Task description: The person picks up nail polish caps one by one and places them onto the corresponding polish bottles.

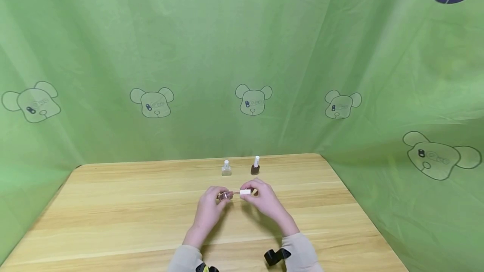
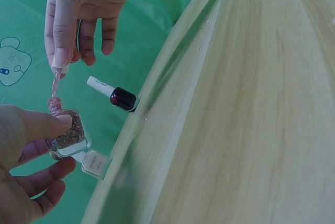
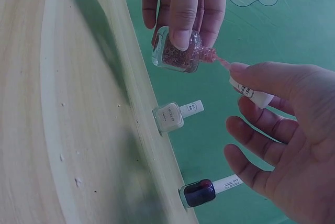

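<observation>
My left hand (image 1: 209, 207) pinches a glitter nail polish bottle (image 3: 178, 54) between thumb and fingers, tilted on its side above the table. The bottle is uncapped, its neck pointing toward the other hand. My right hand (image 1: 265, 200) pinches the white cap (image 3: 251, 92), whose pink-coated brush (image 2: 56, 81) reaches to the bottle's mouth. In the right wrist view the brush tip is right at the opening. Beyond the hands stand a pale, clear-looking nail polish bottle (image 1: 226, 168) and a dark red one (image 1: 255, 167), both upright with white caps on.
A light wooden table (image 1: 132, 213) lies under the hands. Green curtain (image 1: 204, 53) printed with bear faces hangs behind and at both sides. A black strap device (image 1: 277, 257) sits at the right sleeve.
</observation>
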A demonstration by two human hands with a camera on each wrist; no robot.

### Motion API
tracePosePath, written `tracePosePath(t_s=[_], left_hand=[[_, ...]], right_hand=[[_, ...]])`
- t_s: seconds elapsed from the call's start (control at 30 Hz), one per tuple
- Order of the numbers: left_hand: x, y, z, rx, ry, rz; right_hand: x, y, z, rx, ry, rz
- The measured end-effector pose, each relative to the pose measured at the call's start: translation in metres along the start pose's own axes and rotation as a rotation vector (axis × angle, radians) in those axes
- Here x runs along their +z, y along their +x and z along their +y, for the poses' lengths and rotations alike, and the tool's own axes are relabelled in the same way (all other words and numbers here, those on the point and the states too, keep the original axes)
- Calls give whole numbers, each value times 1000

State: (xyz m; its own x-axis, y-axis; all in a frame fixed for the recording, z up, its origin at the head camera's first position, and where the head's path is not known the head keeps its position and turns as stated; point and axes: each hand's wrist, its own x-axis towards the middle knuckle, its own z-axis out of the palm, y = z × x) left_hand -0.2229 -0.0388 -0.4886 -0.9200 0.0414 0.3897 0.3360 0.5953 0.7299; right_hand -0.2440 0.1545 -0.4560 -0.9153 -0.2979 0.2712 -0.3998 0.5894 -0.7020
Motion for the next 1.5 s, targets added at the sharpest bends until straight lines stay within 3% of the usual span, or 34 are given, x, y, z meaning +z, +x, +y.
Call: tracePosePath(t_s=[1.03,1.5], left_hand=[[3,-3,13,86,39,5],[4,-4,15,82,66,-7]], right_hand=[[8,0,-6,22,-34,-47],[11,0,-9,17,-65,-55]])
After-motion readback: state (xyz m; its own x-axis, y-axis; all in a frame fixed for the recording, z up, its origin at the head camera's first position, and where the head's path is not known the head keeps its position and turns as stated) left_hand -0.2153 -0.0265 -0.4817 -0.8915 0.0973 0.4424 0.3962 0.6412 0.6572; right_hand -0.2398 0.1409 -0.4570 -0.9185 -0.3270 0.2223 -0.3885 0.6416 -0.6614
